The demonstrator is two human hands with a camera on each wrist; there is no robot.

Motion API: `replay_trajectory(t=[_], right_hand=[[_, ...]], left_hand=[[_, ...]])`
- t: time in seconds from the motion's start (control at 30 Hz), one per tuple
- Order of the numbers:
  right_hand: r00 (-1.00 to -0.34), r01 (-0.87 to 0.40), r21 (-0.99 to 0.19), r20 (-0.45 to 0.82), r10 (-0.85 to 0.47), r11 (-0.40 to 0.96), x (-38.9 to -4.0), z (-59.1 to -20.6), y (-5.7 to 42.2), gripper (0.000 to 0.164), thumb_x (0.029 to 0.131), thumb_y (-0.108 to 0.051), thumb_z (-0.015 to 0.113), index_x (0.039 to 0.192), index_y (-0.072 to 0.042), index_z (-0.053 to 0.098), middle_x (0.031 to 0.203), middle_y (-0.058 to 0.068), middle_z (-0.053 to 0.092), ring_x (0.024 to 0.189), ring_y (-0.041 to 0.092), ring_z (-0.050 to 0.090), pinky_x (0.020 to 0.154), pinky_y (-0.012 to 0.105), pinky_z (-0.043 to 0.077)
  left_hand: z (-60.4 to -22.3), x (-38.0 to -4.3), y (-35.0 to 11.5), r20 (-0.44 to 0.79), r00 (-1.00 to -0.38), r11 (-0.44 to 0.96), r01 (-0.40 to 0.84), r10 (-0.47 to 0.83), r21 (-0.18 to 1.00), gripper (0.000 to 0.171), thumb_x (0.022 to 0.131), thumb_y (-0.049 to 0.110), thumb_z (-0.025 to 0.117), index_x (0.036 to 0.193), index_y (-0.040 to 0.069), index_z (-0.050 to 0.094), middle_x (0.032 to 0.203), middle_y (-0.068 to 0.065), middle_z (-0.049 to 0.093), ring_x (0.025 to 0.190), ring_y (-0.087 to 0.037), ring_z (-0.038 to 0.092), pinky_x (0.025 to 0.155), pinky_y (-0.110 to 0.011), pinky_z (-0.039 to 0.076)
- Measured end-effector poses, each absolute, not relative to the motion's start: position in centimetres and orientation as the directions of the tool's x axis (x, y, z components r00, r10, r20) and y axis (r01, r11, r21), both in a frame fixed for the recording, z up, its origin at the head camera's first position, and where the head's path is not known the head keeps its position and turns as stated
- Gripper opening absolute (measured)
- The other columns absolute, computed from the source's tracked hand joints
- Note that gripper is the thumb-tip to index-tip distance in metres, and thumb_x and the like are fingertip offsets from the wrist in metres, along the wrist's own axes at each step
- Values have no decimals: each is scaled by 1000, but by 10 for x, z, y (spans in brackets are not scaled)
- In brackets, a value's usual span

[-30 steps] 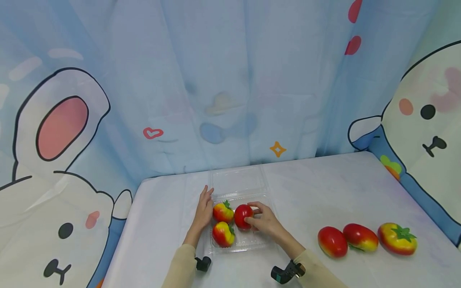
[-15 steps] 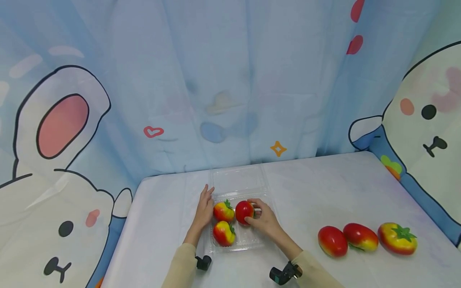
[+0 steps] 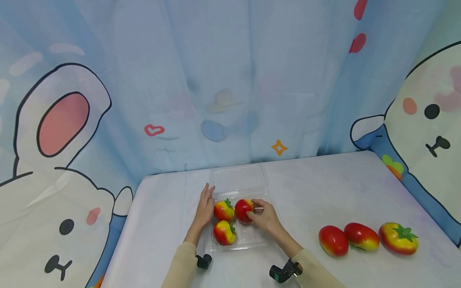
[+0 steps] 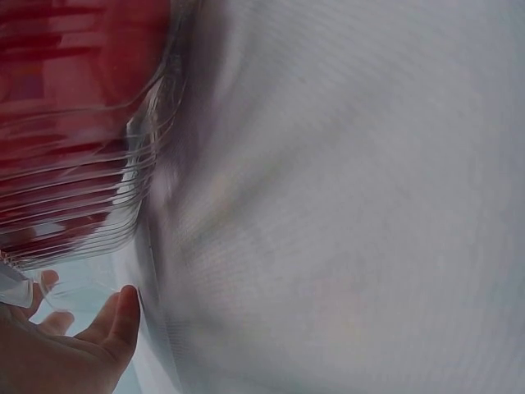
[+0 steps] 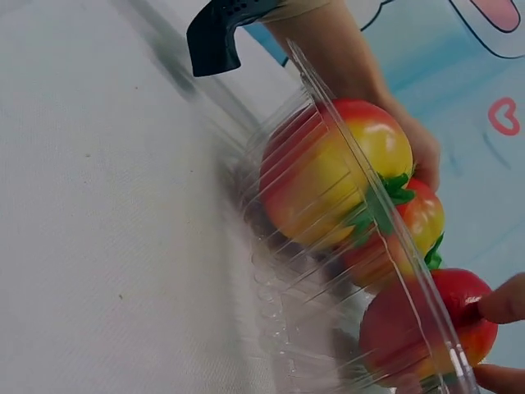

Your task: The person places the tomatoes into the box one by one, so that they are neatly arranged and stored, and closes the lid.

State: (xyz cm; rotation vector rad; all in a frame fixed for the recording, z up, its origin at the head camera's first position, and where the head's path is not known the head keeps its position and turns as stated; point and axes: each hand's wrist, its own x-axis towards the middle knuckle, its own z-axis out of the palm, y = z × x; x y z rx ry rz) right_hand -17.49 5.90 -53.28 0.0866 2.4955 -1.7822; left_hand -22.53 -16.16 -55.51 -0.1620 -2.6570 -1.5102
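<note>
A clear plastic clamshell box (image 3: 248, 243) lies with its lid folded back on the far side. Two red-and-yellow tomatoes with green leafy tops sit in its left half: a back tomato (image 3: 222, 212) and a front tomato (image 3: 223, 234). My right hand (image 3: 265, 217) pinches a third, mostly red tomato (image 3: 243, 211) at the box's back right, thumb in front and fingers behind. In the right wrist view, fingertips (image 5: 502, 302) press on that tomato. My left hand (image 3: 205, 209) rests along the box's left wall with straight fingers; its fingers (image 4: 123, 320) show beyond the box's corner in the left wrist view.
Three more tomatoes lie on the white-covered table to the right: a left one (image 3: 333, 241), a middle one (image 3: 361, 237) and a right one (image 3: 398, 239). The open lid (image 3: 238, 178) reaches toward the blue curtain (image 3: 230, 80) behind the table.
The tomato in my right hand has shifted slightly toward the back of the box and turned, so a yellow patch shows at its top. My left hand stays at the box's side.
</note>
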Motion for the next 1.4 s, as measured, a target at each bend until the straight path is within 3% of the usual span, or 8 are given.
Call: replay_trajectory(t=[0.2,0.37,0.53,0.83,1.23,1.4], right_hand=[[-996,84,-953,-87,0,292,-174,-534,59,42,92,-9,65,128,8,57,119,22,61,104,36,63,78,36,60],[-997,73,-957,-80,-11,281,-173,-534,60,39,90,-8,67,126,3,59,123,23,60,108,41,62,84,41,58],[-995,94,-964,-100,-13,250,-173,-535,59,41,89,-8,68,127,0,58,125,23,59,109,41,62,83,41,58],[-996,27,-965,-49,-79,259,-174,-538,60,52,87,-4,68,137,0,52,133,24,54,117,46,57,91,45,54],[-997,-66,-959,55,-46,277,-173,-539,57,45,83,-2,74,126,-1,60,129,19,59,118,42,56,100,54,47],[-999,-49,-949,47,-15,312,-173,-539,55,46,81,-5,77,124,-3,61,128,17,60,118,40,56,101,55,46]], left_hand=[[-555,-226,-162,120,-991,514,130,53,848,46,100,8,36,144,1,46,161,-16,23,138,-38,40,115,-53,28],[-556,-226,-162,128,-990,512,138,54,848,46,99,8,36,144,0,46,160,-17,23,139,-39,38,115,-54,27],[-558,-226,-162,136,-989,513,144,54,846,46,99,8,36,143,0,47,160,-18,24,140,-40,37,114,-55,27],[-556,-225,-161,124,-991,512,133,51,849,46,100,7,36,144,0,46,160,-17,23,141,-39,35,115,-54,26],[-555,-225,-161,119,-992,507,126,47,853,46,100,9,36,144,1,46,161,-16,23,143,-37,32,116,-53,25],[-555,-225,-160,117,-992,506,124,45,854,45,101,8,37,145,2,46,161,-15,22,143,-37,31,115,-54,25]])
